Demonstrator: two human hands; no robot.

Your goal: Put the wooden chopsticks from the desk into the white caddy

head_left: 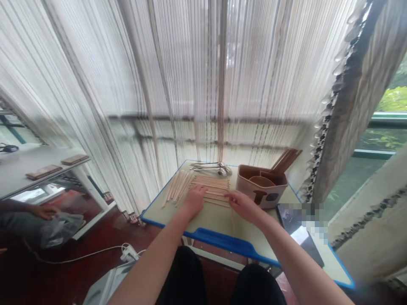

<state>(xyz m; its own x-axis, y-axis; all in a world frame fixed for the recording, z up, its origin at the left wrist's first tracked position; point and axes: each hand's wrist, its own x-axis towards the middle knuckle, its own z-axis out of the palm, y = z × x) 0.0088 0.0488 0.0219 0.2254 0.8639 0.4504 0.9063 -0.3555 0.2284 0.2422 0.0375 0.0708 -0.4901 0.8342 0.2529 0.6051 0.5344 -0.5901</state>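
From here I have the desk [216, 226] centre frame; the left hand [194, 200] lies open and flat at the left end of a tidy row of wooden chopsticks [210, 188]; the right hand [243, 206] rests open, fingers loosely spread, at its right end; a looser fan of sticks [176, 188] sits further left, not yet lined up; steel spoons [210, 169] lie beyond; a tan caddy [260, 186] stands right.

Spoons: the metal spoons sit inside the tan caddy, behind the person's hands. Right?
Not quite. The head view shows the spoons lying on the table beside the caddy, not inside it; they are behind the left hand and right hand.
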